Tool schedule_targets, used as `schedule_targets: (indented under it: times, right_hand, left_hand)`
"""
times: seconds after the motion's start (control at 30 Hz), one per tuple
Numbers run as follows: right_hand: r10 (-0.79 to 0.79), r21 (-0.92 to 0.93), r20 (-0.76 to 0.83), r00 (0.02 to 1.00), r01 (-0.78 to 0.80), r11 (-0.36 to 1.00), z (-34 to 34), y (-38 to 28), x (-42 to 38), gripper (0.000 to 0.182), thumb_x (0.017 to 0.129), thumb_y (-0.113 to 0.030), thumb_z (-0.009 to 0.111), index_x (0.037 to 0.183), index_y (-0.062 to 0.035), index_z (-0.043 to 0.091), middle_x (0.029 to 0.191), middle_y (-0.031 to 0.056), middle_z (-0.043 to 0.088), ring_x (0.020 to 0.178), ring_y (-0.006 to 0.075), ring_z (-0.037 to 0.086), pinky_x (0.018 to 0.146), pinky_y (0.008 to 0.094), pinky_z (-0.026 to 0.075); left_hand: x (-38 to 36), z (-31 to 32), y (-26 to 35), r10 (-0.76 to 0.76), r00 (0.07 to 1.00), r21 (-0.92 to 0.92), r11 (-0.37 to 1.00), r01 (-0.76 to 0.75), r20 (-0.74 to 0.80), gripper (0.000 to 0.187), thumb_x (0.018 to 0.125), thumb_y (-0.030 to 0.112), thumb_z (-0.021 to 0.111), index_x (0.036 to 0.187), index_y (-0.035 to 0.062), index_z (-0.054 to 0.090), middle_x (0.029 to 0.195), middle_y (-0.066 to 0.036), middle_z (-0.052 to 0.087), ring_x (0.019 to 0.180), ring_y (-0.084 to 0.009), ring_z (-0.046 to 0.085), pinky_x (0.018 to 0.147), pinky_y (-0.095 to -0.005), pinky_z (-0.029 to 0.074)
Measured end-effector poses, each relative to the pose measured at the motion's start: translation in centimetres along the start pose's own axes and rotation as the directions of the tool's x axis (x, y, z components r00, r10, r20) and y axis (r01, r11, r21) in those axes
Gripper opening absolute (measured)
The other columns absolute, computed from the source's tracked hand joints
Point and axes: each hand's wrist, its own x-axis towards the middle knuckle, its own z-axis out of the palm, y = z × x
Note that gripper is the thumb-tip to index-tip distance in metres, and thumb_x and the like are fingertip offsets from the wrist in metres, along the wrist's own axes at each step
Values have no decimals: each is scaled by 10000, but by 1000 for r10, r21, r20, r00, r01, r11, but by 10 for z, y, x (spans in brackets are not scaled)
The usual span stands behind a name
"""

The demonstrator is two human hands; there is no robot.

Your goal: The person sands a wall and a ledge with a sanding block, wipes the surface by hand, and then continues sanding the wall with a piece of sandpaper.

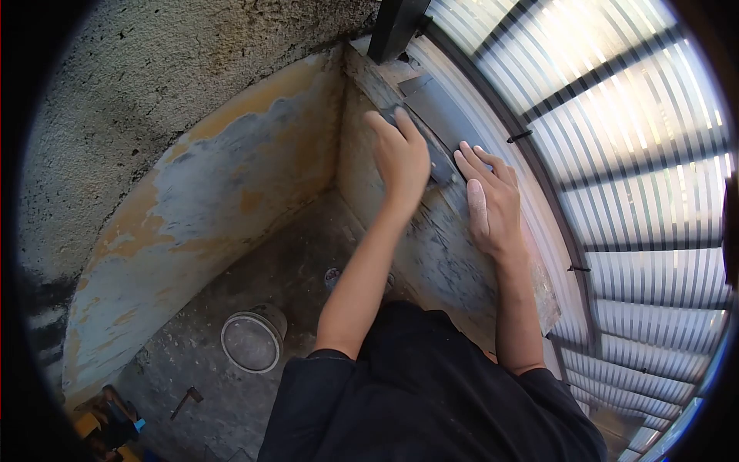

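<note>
My left hand [404, 162] is curled over a dark flat-bladed tool [440, 171] at the top of the low wall. The tool looks like a trowel, but the hand hides its grip. Its long edge lies along the wall's upper rim. To the right, my right hand [495, 196] is stretched out, its fingertips on the edge of a dark grey flat sheet [443, 112] that lies on the ledge. Below both hands, the wall face [454, 239] shows grey, streaky smears.
A curved wall [208, 185] with patchy grey coating over yellow stands at left. A lidded-looking round bucket [252, 343] sits on the concrete floor [200, 400]. Ribbed translucent panels [639, 208] on a dark frame border the right. A dark post [396, 27] rises at the corner.
</note>
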Motion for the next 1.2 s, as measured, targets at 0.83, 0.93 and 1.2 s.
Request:
schedule_targets:
  times: [0.83, 0.93, 1.2]
  right_hand:
    - [10, -87, -86, 996, -18, 996, 9, 0, 2, 298, 925, -103, 707, 1209, -16, 725, 1290, 125, 722, 1203, 330, 642, 968, 445, 490]
    - [16, -81, -69, 997, -22, 996, 7, -1, 0, 304, 966, -134, 649, 1227, 5, 717, 1301, 142, 715, 1211, 344, 634, 988, 454, 479]
    - [26, 29, -22, 999, -25, 999, 1, 0, 1, 431, 1046, -219, 429, 1266, 26, 706, 1350, 188, 684, 1246, 406, 596, 1041, 478, 437]
  left_hand:
    - [-6, 8, -12, 178, 982, 121, 978, -170, -57, 310, 1107, 257, 423, 1092, -52, 407, 911, -374, 621, 887, -562, 624, 752, -587, 478]
    - [-9, 3, -10, 122, 992, 91, 989, -119, -22, 311, 1108, 253, 419, 1085, -58, 413, 891, -372, 613, 878, -563, 617, 756, -582, 481]
    - [-45, 9, -14, 176, 983, 88, 980, -181, 62, 329, 1106, 279, 419, 1079, -49, 404, 871, -378, 631, 864, -550, 647, 729, -602, 496]
